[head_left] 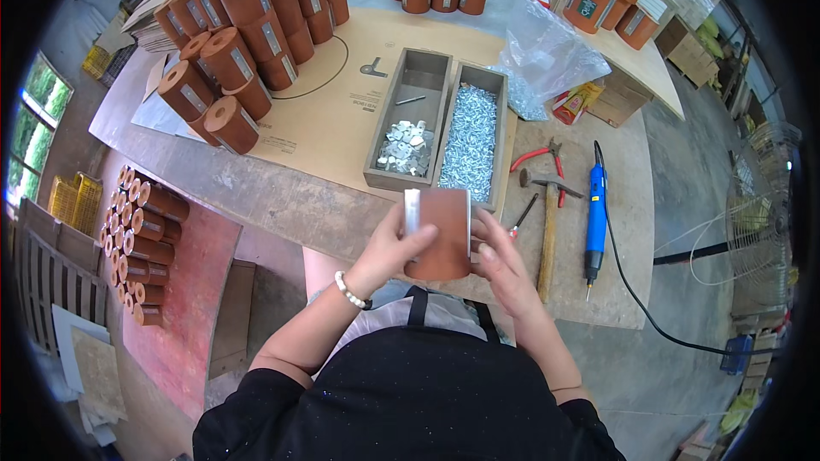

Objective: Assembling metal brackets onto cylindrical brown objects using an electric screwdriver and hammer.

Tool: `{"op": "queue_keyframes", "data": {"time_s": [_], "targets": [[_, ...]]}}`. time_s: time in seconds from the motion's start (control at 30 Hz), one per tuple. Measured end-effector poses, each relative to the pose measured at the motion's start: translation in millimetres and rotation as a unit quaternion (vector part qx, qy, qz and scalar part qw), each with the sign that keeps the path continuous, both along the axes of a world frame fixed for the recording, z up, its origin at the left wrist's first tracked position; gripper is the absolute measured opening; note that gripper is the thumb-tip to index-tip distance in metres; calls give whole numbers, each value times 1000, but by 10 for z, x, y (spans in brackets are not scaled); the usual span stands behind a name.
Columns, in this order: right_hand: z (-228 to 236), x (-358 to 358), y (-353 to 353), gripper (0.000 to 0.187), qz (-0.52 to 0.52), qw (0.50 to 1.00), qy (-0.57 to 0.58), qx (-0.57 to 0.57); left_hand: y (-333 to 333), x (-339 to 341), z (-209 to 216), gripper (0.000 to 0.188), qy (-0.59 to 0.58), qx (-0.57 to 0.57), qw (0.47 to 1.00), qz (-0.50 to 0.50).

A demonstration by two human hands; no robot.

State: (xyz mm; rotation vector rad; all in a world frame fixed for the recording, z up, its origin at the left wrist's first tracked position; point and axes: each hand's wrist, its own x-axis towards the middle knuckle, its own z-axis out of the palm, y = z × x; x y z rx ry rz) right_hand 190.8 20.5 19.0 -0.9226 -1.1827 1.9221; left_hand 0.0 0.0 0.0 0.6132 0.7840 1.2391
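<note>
Between my hands, above the near table edge, is a brown cylinder [440, 235] with shiny metal strips along its left and right sides. My left hand [397, 248] grips its left side, thumb across the front. At its right edge, my right hand [500, 260] supports it with curved fingers; their tips are partly hidden. Just beyond stand two long grey trays. The left tray [372, 154] holds small pale metal pieces [406, 149] and a thin metal rod [411, 100]. Many small silvery fasteners [468, 137] fill the right tray [502, 90].
Stacked brown cylinders [243, 43] stand at the far left, above more cylinders [145, 248] on a red board. Red-handled pliers [534, 156], a hammer [549, 239], a screwdriver [523, 216] and a corded blue power screwdriver [595, 213] lie right. Behind them is a plastic bag [547, 55].
</note>
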Motion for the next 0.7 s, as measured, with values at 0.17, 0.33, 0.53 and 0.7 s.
{"op": "queue_keyframes", "data": {"time_s": [0.17,0.33,0.53,0.7], "targets": [[-175,-21,65,66,-10,985,139,-102,-27,57,367,71,370,109,922,-41],[-114,20,38,77,9,982,181,-49,-23,147,367,75,415,198,888,9],[-146,84,64,86,40,967,243,-69,-67,160,507,68,443,255,857,57],[-170,133,98,84,42,981,190,-4,56,159,742,60,628,429,644,86]]}}
